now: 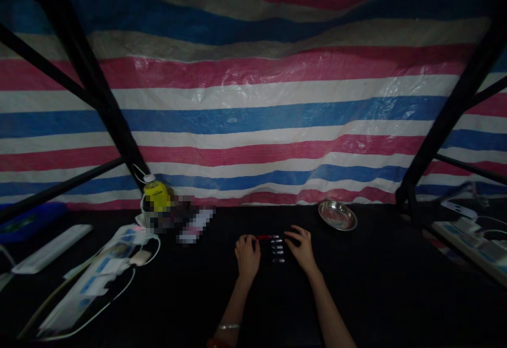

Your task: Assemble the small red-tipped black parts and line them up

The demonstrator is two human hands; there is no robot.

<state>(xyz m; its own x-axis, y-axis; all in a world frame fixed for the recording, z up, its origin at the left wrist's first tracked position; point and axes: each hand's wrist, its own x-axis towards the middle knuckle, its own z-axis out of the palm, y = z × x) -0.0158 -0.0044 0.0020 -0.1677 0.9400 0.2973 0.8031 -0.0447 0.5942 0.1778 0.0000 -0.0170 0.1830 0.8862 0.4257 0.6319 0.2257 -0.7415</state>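
Presently, at lower centre, the left hand (247, 257) curls beside pen-like items (278, 247), grip indeterminable; the right hand (303, 248) spreads wide.

no readable text, bottle label (159, 193) too blurred

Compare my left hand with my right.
The left hand is bunched, while the right hand is spread open. The left hand's arm wears a pale band; the right hand's shows none. Both are at the row of slim items, at opposite ends.
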